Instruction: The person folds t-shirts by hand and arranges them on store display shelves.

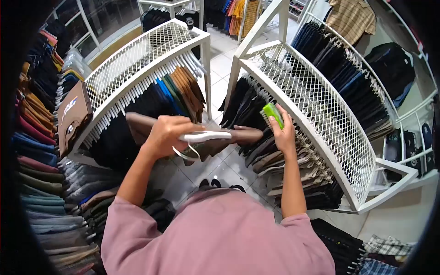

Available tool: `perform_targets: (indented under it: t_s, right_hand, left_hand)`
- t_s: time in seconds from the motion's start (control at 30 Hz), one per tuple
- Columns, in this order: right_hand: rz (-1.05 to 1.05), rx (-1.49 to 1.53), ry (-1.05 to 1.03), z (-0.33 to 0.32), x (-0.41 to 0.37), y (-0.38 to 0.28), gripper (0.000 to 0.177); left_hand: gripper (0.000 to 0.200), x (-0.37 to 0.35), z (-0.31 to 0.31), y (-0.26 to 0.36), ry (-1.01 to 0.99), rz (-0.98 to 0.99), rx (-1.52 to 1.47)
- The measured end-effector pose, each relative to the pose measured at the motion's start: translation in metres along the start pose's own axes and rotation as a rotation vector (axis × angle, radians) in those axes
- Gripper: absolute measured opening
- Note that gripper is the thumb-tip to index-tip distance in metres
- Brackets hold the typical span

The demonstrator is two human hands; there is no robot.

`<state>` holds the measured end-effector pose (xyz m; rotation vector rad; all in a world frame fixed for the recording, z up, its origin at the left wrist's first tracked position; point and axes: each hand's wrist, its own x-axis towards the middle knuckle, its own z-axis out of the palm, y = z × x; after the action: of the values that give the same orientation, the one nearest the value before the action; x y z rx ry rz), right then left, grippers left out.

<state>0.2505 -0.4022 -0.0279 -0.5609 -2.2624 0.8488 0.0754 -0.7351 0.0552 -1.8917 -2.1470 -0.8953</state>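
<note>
My left hand (167, 135) is closed around a white hanger (208, 136), in front of my chest. Its pale hook curves down towards me. From the hanger a brown garment (247, 135) spreads to both sides, seen mostly edge-on from above; its lower part is largely hidden. My right hand (285, 130), a little to the right of the garment, grips a bright green brush (273, 114) between thumb and fingers. The bristles point left, and the brush is apart from the garment.
White mesh-topped racks stand to the left (142, 46) and right (316, 101), hung with clothes. A brown folded item (74, 117) rests at the left rack's near end. Stacked folded clothes (43, 201) line the far left. Tiled floor (220, 68) runs between the racks.
</note>
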Motion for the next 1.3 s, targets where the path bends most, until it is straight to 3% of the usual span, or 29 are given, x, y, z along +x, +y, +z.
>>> perform_targets:
  t_s: [0.03,0.07,0.2,0.27,0.3,0.33,0.4,0.43,0.47,0.53,0.57,0.67,0.73,0.8,0.87,0.9,0.93,1.0,1.13,1.2,1.27,1.3]
  right_hand:
    - [-0.028,0.171,-0.123,-0.006,0.000,-0.017,0.057]
    - [-0.053,0.346,-0.236,-0.008,-0.002,-0.028,0.058]
    - [0.160,0.833,-0.802,-0.009,-0.014,-0.045,0.071]
    - [0.277,0.842,-0.918,-0.011,-0.029,-0.049,0.087]
    - [0.365,0.858,-0.958,-0.009,-0.034,-0.049,0.082]
    - [0.356,0.920,-0.902,-0.002,-0.041,-0.054,0.074]
    - [0.368,1.009,-0.789,0.012,-0.049,-0.055,0.063]
    - [0.365,1.017,-0.793,0.022,-0.050,-0.056,0.063]
    - [0.371,0.974,-0.680,0.033,-0.054,-0.058,0.060]
    - [0.367,0.939,-0.562,0.055,-0.056,-0.066,0.058]
    - [0.321,0.908,-0.500,0.066,-0.059,-0.072,0.058]
    - [0.192,0.846,-0.436,0.083,-0.069,-0.092,0.066]
    - [0.169,0.817,-0.420,0.088,-0.073,-0.104,0.069]
    - [0.033,0.828,-0.440,0.087,-0.068,-0.110,0.062]
    - [0.315,0.996,-0.575,0.084,-0.061,-0.108,0.052]
    - [0.293,1.091,-0.474,0.089,-0.053,-0.105,0.054]
    - [0.275,1.055,-0.427,0.085,-0.045,-0.109,0.054]
    - [-0.117,0.677,-0.155,0.098,-0.024,-0.107,0.057]
    - [-0.506,0.229,0.143,0.105,0.015,-0.106,0.063]
    - [-0.541,0.059,0.280,0.107,0.030,-0.075,0.065]
    - [-0.323,-0.132,0.457,0.107,0.041,-0.037,0.065]
    - [-0.118,-0.039,0.446,0.102,0.043,-0.024,0.065]
  left_hand:
    - [0.033,0.011,-0.001,0.004,0.069,0.044,-0.099]
    - [0.030,0.018,0.002,0.004,0.118,0.055,-0.152]
    - [0.036,0.042,-0.008,0.004,0.085,-0.091,-0.170]
    - [0.041,0.043,0.000,-0.023,0.097,-0.134,-0.207]
    - [0.046,0.046,0.002,-0.028,0.077,-0.212,-0.255]
    - [0.052,0.050,0.002,-0.030,0.054,-0.239,-0.151]
    - [0.065,0.060,0.021,-0.039,0.263,-0.152,-0.081]
    - [0.081,0.058,0.036,-0.048,0.340,-0.233,-0.041]
    - [0.084,0.056,0.054,-0.051,0.387,-0.470,-0.098]
    - [0.089,0.061,0.062,-0.033,0.282,-0.758,-0.406]
    - [0.092,0.057,0.076,-0.038,0.232,-0.804,-0.429]
    - [0.084,0.059,0.083,-0.023,0.340,-0.857,-0.233]
    - [0.059,0.058,0.080,-0.025,0.526,-0.798,-0.296]
    - [0.050,0.051,0.068,-0.029,0.501,-0.819,-0.186]
    - [0.029,0.042,0.049,-0.029,0.433,-0.849,-0.263]
    - [0.032,0.036,0.044,-0.032,0.435,-0.829,-0.271]
    - [0.035,0.031,0.039,-0.032,0.434,-0.812,-0.279]
    - [0.041,0.033,0.024,-0.018,0.450,-0.815,-0.294]
    - [0.055,0.033,0.008,-0.007,0.448,-0.769,-0.363]
    - [0.058,0.028,-0.003,-0.006,0.470,-0.780,-0.431]
    - [0.055,0.018,-0.016,-0.009,0.501,-0.814,-0.452]
    - [0.053,0.012,-0.021,-0.011,0.522,-0.812,-0.492]
